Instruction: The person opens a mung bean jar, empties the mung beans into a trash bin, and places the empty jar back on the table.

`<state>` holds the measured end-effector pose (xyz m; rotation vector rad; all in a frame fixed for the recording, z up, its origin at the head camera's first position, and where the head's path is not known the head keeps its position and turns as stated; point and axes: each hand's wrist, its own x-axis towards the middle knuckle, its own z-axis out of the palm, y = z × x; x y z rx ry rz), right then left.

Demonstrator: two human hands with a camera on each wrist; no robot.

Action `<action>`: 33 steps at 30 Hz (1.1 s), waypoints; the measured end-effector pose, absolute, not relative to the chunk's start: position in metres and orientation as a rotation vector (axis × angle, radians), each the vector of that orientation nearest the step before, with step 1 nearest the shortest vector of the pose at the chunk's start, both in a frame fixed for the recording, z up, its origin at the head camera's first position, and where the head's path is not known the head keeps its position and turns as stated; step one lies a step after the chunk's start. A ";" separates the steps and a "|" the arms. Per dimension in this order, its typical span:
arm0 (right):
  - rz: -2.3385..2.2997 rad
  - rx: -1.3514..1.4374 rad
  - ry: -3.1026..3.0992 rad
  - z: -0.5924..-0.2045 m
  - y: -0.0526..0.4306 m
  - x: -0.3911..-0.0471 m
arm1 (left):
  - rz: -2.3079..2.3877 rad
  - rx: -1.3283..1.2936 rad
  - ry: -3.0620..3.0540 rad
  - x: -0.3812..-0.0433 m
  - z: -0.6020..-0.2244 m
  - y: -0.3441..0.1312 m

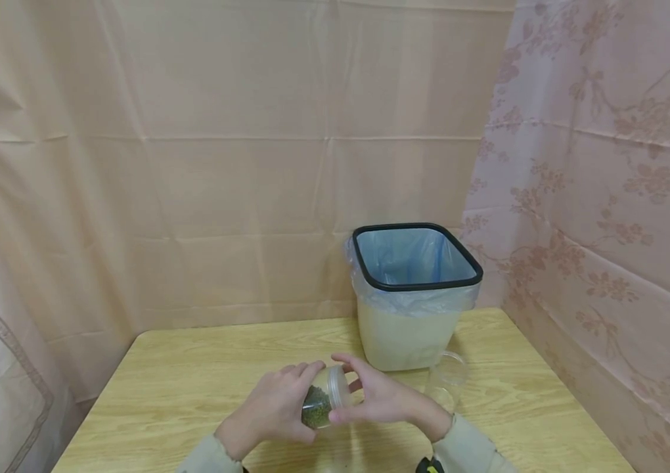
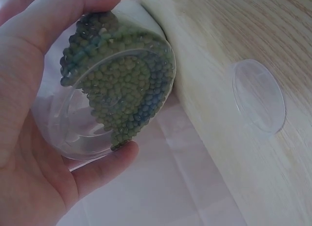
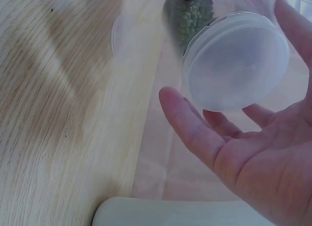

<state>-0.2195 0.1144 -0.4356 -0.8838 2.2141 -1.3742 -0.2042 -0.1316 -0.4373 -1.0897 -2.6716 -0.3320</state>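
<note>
My left hand [image 1: 278,404] grips a clear plastic jar [image 2: 58,123] partly filled with small green beans [image 2: 124,84]. The jar lies on its side in the air, its base toward the left wrist camera. On its right end sits a translucent white lid [image 3: 239,65]. Around that lid, my right hand [image 1: 379,394] has its fingers and thumb spread, with the fingertips right by the lid's rim in the right wrist view. A separate clear round lid [image 2: 258,97] rests on the wooden table near its edge.
A cream bin [image 1: 406,335] with a black rim and a bluish liner bag stands at the back right of the table [image 1: 205,368]. Beside it is a clear plastic container [image 1: 450,378], partly behind my right wrist. Curtains [image 1: 240,197] hang behind and along the right side.
</note>
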 end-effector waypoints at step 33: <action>-1.418 -0.738 2.112 -0.431 0.111 -0.216 | -0.317 -1.088 -2.681 -0.203 -0.437 -0.133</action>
